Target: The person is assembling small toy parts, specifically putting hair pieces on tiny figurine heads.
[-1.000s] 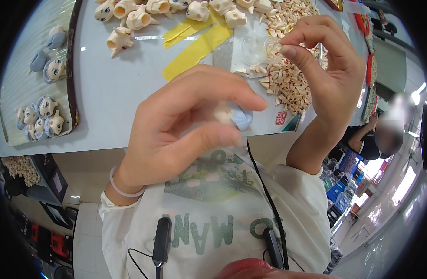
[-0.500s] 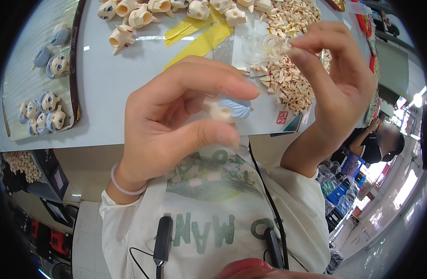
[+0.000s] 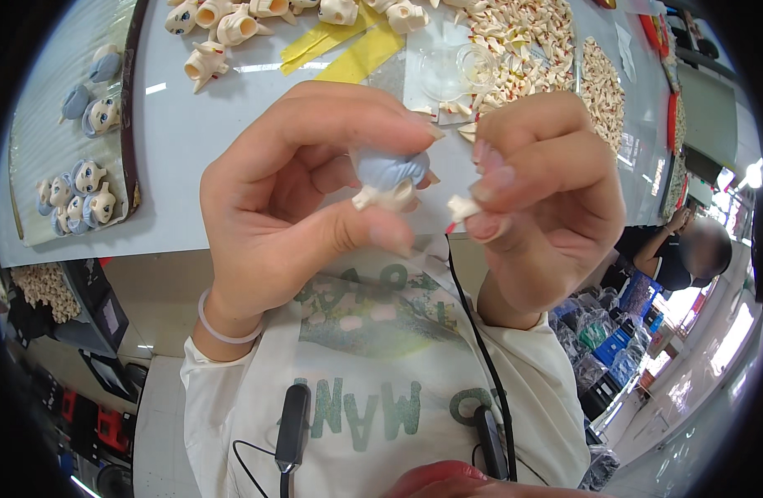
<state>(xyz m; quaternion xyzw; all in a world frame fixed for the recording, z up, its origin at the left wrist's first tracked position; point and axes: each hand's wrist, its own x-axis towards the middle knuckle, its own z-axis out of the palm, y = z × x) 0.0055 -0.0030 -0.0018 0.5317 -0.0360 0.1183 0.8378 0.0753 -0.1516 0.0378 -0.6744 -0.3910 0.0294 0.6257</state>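
My left hand [image 3: 273, 178] pinches a small doll head [image 3: 387, 170] between thumb and fingers. Light blue moulded hair covers part of the head, and its cream underside faces the lower edge. Close by on the right, my right hand [image 3: 564, 178] is closed on a tiny cream pointed piece [image 3: 460, 207] with a red end. A narrow gap separates this piece from the head. Behind my hands lies a heap of similar cream pointed pieces [image 3: 535, 50] with red marks, beside clear round dishes [image 3: 452, 70].
Several hairless cream doll heads [image 3: 236, 27] lie at the far side by yellow tape strips [image 3: 361, 60]. On the left, a padded tray [image 3: 41, 153] bears blue-haired heads [image 3: 87, 178]. A second heap of small pieces [image 3: 604, 91] is at right. Another person [image 3: 689, 253] sits beyond.
My right hand has come down and left from beside the clear dishes, and the red-ended piece now shows in its fingers. The doll head has turned in my left hand.
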